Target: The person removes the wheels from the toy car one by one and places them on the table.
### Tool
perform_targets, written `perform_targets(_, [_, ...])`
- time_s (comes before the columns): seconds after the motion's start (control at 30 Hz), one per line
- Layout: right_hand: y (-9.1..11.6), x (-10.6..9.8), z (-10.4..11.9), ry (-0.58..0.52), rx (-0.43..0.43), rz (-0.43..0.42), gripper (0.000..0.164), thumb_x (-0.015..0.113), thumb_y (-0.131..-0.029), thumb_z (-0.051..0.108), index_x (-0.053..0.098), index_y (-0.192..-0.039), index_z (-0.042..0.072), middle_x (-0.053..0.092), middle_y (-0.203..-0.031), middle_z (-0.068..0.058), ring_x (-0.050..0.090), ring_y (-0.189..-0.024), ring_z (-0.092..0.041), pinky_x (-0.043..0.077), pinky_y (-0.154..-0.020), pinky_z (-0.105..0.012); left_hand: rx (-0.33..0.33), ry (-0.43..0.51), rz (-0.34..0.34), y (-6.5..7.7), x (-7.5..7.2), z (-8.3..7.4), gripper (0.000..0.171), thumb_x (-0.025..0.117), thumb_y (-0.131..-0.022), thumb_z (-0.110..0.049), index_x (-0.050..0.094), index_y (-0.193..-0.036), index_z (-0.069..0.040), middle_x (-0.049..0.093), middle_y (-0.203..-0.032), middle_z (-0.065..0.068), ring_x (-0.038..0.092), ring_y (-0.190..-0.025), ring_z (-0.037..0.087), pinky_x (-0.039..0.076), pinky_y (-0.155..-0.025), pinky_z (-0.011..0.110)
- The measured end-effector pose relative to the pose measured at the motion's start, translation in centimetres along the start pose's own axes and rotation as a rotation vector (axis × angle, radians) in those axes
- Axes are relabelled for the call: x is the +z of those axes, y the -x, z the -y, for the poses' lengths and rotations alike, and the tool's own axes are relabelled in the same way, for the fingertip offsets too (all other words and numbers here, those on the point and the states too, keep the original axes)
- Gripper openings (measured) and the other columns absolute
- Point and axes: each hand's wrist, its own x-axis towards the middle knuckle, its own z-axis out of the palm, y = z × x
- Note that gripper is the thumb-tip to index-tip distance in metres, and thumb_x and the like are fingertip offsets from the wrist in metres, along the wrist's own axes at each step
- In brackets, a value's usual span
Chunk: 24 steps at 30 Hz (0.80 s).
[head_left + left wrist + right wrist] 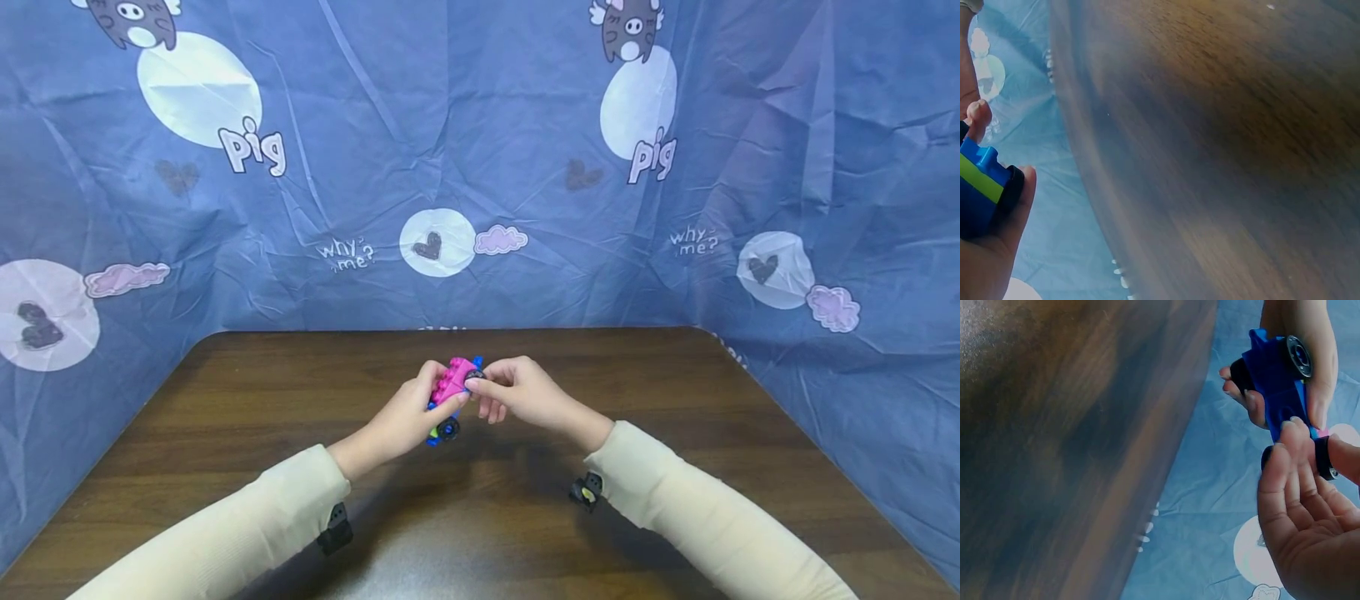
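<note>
A small toy car [453,381] with pink studded blocks on top is held up over the table, gripped by the left hand [393,421] around its body. From the other side, the right hand [536,398] pinches the black wheel [475,376] at the car's far end, thumb on its face. Another black wheel [448,428] with a blue hub sticks out below the left hand. In the right wrist view the blue chassis [1279,387] shows its underside, and the right fingertips touch it. A lime stripe [982,179] runs along the blue part in the left wrist view.
Below the hands lies a dark brown wooden table [300,367] with rounded far corners. Behind and beside it hangs a blue printed cloth [480,125]. Black wrist cameras sit under the left cuff [336,529] and the right cuff [587,492].
</note>
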Motion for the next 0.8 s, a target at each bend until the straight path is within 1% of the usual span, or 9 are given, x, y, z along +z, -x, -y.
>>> perform_targets(0.07, [0.0, 0.2, -0.2, 0.003, 0.0, -0.043, 0.027, 0.062, -0.096, 0.021, 0.068, -0.081, -0.002, 0.069, -0.067, -0.013, 0.062, -0.054, -0.013, 0.055, -0.053, -0.03, -0.009, 0.002, 0.006, -0.1, 0.1, 0.0, 0.036, 0.059, -0.097, -0.028, 0.043, -0.115, -0.001, 0.059, -0.085, 0.007, 0.051, -0.069, 0.012, 0.046, -0.061, 0.024])
perform_targets(0.1, [-0.1, 0.3, -0.2, 0.001, -0.001, -0.062, 0.027, 0.063, -0.095, 0.02, 0.068, -0.081, -0.002, 0.069, -0.066, -0.013, 0.062, -0.054, -0.012, 0.056, -0.054, -0.033, -0.011, 0.001, 0.004, -0.1, 0.1, 0.0, 0.035, 0.059, -0.097, -0.028, 0.043, -0.114, -0.001, 0.059, -0.086, 0.007, 0.051, -0.071, 0.012, 0.046, -0.063, 0.025])
perform_targets(0.17, [-0.1, 0.4, -0.3, -0.005, 0.003, -0.095, 0.027, 0.064, -0.094, 0.02, 0.069, -0.081, -0.003, 0.069, -0.066, -0.012, 0.063, -0.054, -0.013, 0.056, -0.054, -0.032, -0.015, -0.002, -0.004, -0.2, 0.2, 0.0, 0.035, 0.059, -0.097, -0.027, 0.044, -0.113, 0.0, 0.06, -0.087, 0.008, 0.052, -0.072, 0.013, 0.047, -0.065, 0.025])
perform_targets(0.43, [-0.5, 0.9, -0.8, 0.002, 0.008, -0.188, 0.025, 0.067, -0.092, 0.019, 0.071, -0.082, -0.004, 0.07, -0.065, -0.012, 0.066, -0.059, -0.029, 0.053, -0.052, -0.025, -0.02, 0.002, -0.034, -0.8, 0.4, 0.5, 0.034, 0.061, -0.096, -0.024, 0.045, -0.113, 0.001, 0.062, -0.089, 0.011, 0.054, -0.074, 0.014, 0.047, -0.066, 0.026])
perform_targets(0.5, [-0.6, 1.0, -0.8, 0.023, 0.004, -0.206, 0.022, 0.068, -0.091, 0.018, 0.072, -0.081, -0.001, 0.069, -0.064, -0.012, 0.066, -0.058, -0.027, 0.052, -0.051, -0.024, -0.024, 0.001, -0.035, -0.8, 0.4, 0.7, 0.034, 0.061, -0.096, -0.024, 0.045, -0.113, 0.001, 0.062, -0.088, 0.011, 0.054, -0.074, 0.014, 0.047, -0.066, 0.026])
perform_targets(0.57, [-0.8, 1.1, -0.9, 0.082, -0.018, -0.223, 0.022, 0.069, -0.09, 0.02, 0.072, -0.079, 0.0, 0.069, -0.064, -0.01, 0.065, -0.056, -0.02, 0.05, -0.05, -0.023, -0.043, 0.004, -0.033, -0.9, 0.3, 0.8, 0.034, 0.061, -0.096, -0.024, 0.045, -0.112, 0.001, 0.059, -0.086, 0.009, 0.052, -0.073, 0.014, 0.046, -0.065, 0.026])
perform_targets(0.63, [-1.0, 1.1, -0.9, 0.089, -0.025, -0.219, 0.024, 0.069, -0.09, 0.021, 0.072, -0.079, -0.001, 0.07, -0.064, -0.011, 0.064, -0.055, -0.014, 0.051, -0.051, -0.024, -0.067, 0.015, -0.034, -1.0, 0.2, 0.8, 0.034, 0.06, -0.097, -0.025, 0.045, -0.11, 0.002, 0.056, -0.083, 0.008, 0.05, -0.071, 0.014, 0.044, -0.063, 0.026])
perform_targets(0.7, [-1.1, 1.0, -0.9, 0.065, -0.021, -0.202, 0.026, 0.069, -0.09, 0.021, 0.071, -0.081, -0.003, 0.07, -0.066, -0.012, 0.064, -0.055, -0.011, 0.053, -0.053, -0.027, -0.088, 0.028, -0.039, -1.1, 0.1, 0.8, 0.034, 0.061, -0.096, -0.025, 0.045, -0.109, 0.002, 0.054, -0.081, 0.007, 0.05, -0.069, 0.014, 0.044, -0.062, 0.026])
perform_targets(0.8, [-1.3, 0.6, -0.7, -0.06, 0.02, -0.196, 0.026, 0.071, -0.089, 0.018, 0.069, -0.085, -0.007, 0.071, -0.071, -0.016, 0.067, -0.057, -0.019, 0.058, -0.059, -0.037, -0.083, 0.038, -0.047, -1.3, 0.0, 0.5, 0.033, 0.061, -0.096, -0.025, 0.045, -0.109, 0.002, 0.057, -0.082, 0.008, 0.052, -0.071, 0.015, 0.045, -0.064, 0.027])
